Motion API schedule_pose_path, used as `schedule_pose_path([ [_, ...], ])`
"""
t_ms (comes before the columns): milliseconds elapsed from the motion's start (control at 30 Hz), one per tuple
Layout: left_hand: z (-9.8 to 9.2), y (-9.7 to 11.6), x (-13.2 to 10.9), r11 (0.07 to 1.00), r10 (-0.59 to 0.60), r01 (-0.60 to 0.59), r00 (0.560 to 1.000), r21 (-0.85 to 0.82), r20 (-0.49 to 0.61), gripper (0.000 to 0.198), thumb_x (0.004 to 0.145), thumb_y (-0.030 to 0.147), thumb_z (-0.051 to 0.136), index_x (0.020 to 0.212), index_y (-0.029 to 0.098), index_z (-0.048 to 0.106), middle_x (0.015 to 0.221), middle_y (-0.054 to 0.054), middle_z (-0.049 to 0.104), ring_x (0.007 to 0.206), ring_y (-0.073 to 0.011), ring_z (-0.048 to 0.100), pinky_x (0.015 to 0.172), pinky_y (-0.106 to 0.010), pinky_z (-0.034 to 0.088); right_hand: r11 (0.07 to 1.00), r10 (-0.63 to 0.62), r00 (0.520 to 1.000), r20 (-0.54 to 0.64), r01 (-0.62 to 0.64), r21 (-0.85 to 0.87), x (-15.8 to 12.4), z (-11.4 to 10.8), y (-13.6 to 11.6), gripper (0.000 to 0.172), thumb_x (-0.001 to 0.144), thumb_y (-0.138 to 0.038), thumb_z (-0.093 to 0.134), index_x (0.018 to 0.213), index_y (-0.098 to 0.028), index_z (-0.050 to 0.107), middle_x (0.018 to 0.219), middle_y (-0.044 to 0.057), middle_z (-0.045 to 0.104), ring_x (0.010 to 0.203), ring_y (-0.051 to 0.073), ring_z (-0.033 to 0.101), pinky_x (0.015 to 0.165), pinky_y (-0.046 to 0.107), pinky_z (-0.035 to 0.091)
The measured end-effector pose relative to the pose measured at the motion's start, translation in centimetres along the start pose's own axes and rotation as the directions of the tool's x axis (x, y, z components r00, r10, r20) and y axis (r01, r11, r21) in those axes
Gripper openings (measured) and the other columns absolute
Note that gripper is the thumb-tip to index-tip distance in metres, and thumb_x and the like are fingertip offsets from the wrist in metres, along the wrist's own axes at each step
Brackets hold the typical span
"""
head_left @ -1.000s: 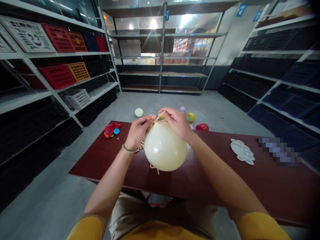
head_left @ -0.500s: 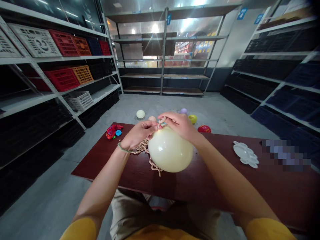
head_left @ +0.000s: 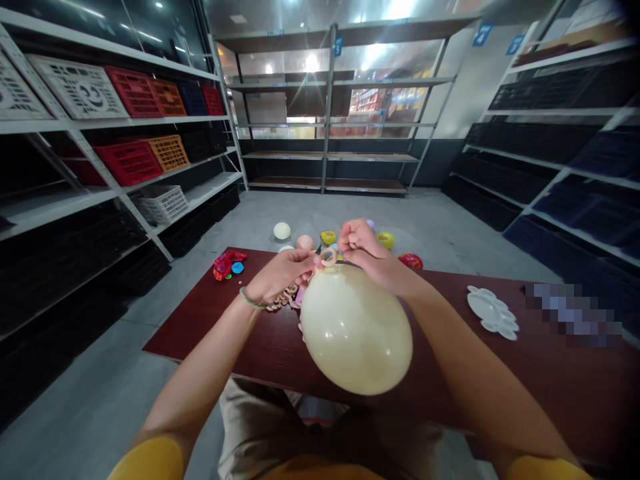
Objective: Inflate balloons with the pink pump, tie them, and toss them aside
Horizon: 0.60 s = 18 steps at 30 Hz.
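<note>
A large cream balloon (head_left: 357, 330), blown up and glossy, hangs tilted over the table below my hands. My left hand (head_left: 285, 272) is closed, thumb and fingers pinching at the top of the balloon near its neck. A small beige loop (head_left: 329, 257) stands up beside those fingertips. Just right of the loop, my right hand (head_left: 367, 252) is held with curled fingers, and anything inside them is hidden. Behind my left hand, partly covered by the balloon, lies a pile of beige wavy strands (head_left: 283, 299) on the dark red table (head_left: 200, 313).
Red crinkled pieces with a blue one (head_left: 237, 268) lie at the table's left. A white scalloped tray (head_left: 493, 312) is at the right. Beyond the far edge are a pale balloon (head_left: 282, 231), yellow pieces (head_left: 385, 239) and a red piece (head_left: 411, 261). Shelves with crates (head_left: 131, 90) line the room.
The balloon has swung lower and shows larger. My right hand has come away slightly to the right of the beige loop, which it was touching. My left hand keeps its pinch.
</note>
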<state>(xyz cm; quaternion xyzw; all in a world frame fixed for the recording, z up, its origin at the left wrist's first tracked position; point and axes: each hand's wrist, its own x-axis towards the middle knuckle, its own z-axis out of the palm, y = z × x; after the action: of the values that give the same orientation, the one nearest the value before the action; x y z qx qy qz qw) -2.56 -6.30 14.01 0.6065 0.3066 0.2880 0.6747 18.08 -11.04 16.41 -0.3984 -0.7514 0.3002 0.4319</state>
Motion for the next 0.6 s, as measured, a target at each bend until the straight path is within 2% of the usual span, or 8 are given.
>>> schedule_pose_path([
  [133,0.2,0.1,0.2,0.999,-0.009,0.008,0.999,0.036,0.031,0.033,0.078,0.047,0.073,0.075,0.015,0.063,0.060,0.003,0.051,0.051,-0.0058,0.044,0.049,-0.020,0.034,1.000,0.001,0.998,0.064,-0.003,0.019,-0.6,-1.0,-1.4,0.007,0.096,-0.028,0.041,0.102,-0.028,0.044,0.088,-0.001,0.053,0.079,0.017,0.051,0.077,0.034,0.044],
  [200,0.2,0.1,0.3,0.999,-0.007,0.005,0.999,0.050,0.032,0.032,0.079,0.046,0.072,0.074,0.015,0.063,0.060,0.003,0.052,0.051,-0.0059,0.044,0.050,-0.020,0.035,0.998,-0.006,0.993,0.118,0.014,-0.065,-0.7,-1.6,-2.0,0.013,0.099,-0.030,0.037,0.105,-0.028,0.048,0.090,0.000,0.057,0.079,0.018,0.053,0.077,0.035,0.044],
  [267,0.3,0.0,0.4,0.999,-0.007,0.006,1.000,0.052,0.024,0.031,0.079,0.045,0.071,0.074,0.015,0.063,0.059,0.003,0.051,0.051,-0.0060,0.044,0.050,-0.020,0.035,0.980,-0.005,0.989,0.145,0.033,-0.195,-0.8,-2.1,-2.2,0.022,0.100,-0.032,0.035,0.114,-0.030,0.052,0.100,0.002,0.063,0.085,0.019,0.058,0.079,0.035,0.045],
  [400,0.4,-0.2,0.6,1.000,0.001,-0.001,1.000,0.026,-0.022,0.030,0.079,0.043,0.071,0.073,0.016,0.062,0.057,0.004,0.048,0.050,-0.0061,0.043,0.050,-0.021,0.034,0.868,-0.049,0.994,0.092,0.089,-0.489,-1.4,-2.5,-1.6,0.032,0.096,-0.034,0.047,0.126,-0.035,0.056,0.122,0.002,0.065,0.104,0.025,0.061,0.086,0.036,0.045],
  [500,0.6,-0.2,0.8,1.000,0.022,-0.024,0.996,-0.019,-0.086,0.030,0.080,0.043,0.070,0.071,0.015,0.061,0.057,0.004,0.046,0.049,-0.0057,0.041,0.048,-0.020,0.032,0.785,-0.042,0.995,0.095,0.091,-0.613,-1.6,-2.2,-0.8,0.029,0.094,-0.035,0.052,0.121,-0.036,0.061,0.114,0.004,0.067,0.099,0.027,0.063,0.082,0.038,0.046],
  [600,0.7,-0.2,1.0,0.999,0.020,-0.026,0.993,-0.045,-0.118,0.031,0.081,0.042,0.068,0.069,0.015,0.059,0.058,0.003,0.046,0.049,-0.0058,0.039,0.048,-0.021,0.032,0.789,-0.051,0.987,0.153,0.133,-0.600,-1.6,-2.1,-0.4,0.027,0.094,-0.033,0.051,0.117,-0.037,0.065,0.110,0.004,0.067,0.097,0.026,0.062,0.081,0.039,0.047],
])
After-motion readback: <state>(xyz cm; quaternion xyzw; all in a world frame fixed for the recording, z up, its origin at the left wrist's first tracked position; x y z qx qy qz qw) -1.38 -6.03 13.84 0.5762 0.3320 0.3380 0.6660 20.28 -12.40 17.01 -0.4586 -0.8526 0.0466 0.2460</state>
